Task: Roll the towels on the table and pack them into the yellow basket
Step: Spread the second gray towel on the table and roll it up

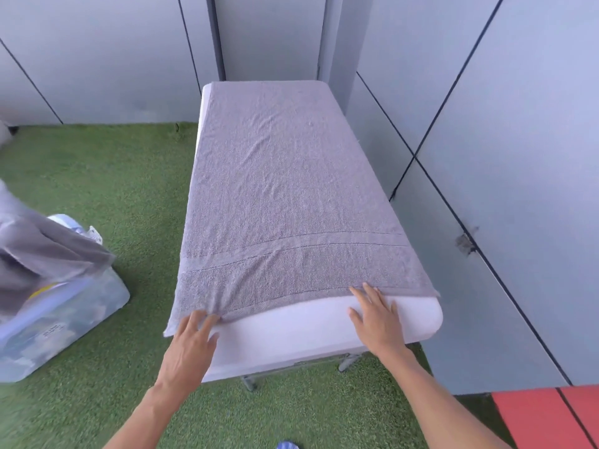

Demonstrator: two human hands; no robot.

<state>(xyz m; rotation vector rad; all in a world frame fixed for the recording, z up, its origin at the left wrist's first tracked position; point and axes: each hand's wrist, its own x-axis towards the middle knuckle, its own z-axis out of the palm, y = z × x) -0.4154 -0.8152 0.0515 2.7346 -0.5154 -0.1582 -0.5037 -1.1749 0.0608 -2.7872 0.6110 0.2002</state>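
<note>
A: Where's the towel (285,196)?
B: Spread flat along the white counter (324,322), near hem just short of the front edge.
A: And the hands?
B: Left hand (191,338) touching the near-left corner, right hand (376,315) flat on the hem, fingers apart, gripping nothing. Probably lined up for the first roll.

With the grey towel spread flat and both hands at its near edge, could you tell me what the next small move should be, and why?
Probably curl the near hem over to start the roll. The towel lies flat along the table, unrolled, and the left hand and right hand already rest with straight fingers at that hem.
</note>
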